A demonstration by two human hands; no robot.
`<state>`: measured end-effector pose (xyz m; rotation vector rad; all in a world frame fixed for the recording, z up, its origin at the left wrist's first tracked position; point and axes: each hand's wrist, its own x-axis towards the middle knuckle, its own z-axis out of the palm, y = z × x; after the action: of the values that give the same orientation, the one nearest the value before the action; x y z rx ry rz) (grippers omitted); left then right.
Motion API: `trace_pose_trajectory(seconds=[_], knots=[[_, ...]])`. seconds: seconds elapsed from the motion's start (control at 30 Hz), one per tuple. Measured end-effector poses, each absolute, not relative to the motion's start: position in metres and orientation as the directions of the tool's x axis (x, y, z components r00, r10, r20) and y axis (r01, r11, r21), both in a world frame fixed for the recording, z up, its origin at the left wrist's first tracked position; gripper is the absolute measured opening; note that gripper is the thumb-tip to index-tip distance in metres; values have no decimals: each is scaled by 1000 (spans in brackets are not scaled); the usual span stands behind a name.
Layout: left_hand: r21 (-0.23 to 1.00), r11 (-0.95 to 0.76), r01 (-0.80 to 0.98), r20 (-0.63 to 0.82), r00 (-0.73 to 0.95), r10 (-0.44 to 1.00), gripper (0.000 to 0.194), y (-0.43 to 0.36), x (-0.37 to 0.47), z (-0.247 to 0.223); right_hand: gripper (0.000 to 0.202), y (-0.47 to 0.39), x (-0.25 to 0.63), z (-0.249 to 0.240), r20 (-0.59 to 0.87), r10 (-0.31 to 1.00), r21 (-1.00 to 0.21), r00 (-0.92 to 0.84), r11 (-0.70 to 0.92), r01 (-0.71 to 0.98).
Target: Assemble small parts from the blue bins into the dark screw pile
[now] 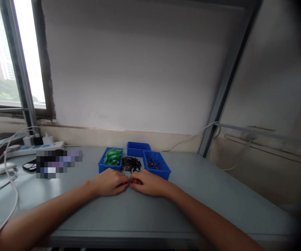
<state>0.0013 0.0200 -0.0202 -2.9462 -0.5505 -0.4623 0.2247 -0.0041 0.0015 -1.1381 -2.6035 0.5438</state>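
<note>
My left hand [111, 182] and my right hand [148, 182] meet fingertip to fingertip just above the table. Both are closed in a pinch around something small and thin, mostly hidden by the fingers. Right behind them lies a pile of small dark metal-looking pieces [132, 164]. A blue bin [103, 168] with green plastic packets [113, 156] stands beyond my left hand. Past my right hand, another blue bin [163, 173] contains several small shiny pieces [153, 163]. A third blue bin [138, 152] sits at the back; its contents cannot be made out.
On the left are a power strip [39, 147] with plugged-in chargers, a white case [4, 167] and a blurred-out item [58, 164]. A white cable [13, 188] crosses near my left forearm. A metal post [220, 94] rises at the right rear of the table [150, 216].
</note>
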Motion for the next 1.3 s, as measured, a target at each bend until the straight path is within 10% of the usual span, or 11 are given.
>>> trace_pose_trajectory(seconds=[1.3], knots=[[-22,-932,362,296,893,340,12,18,2,-22,4,-4,222,-3,164,746,-501,-646,627,597]])
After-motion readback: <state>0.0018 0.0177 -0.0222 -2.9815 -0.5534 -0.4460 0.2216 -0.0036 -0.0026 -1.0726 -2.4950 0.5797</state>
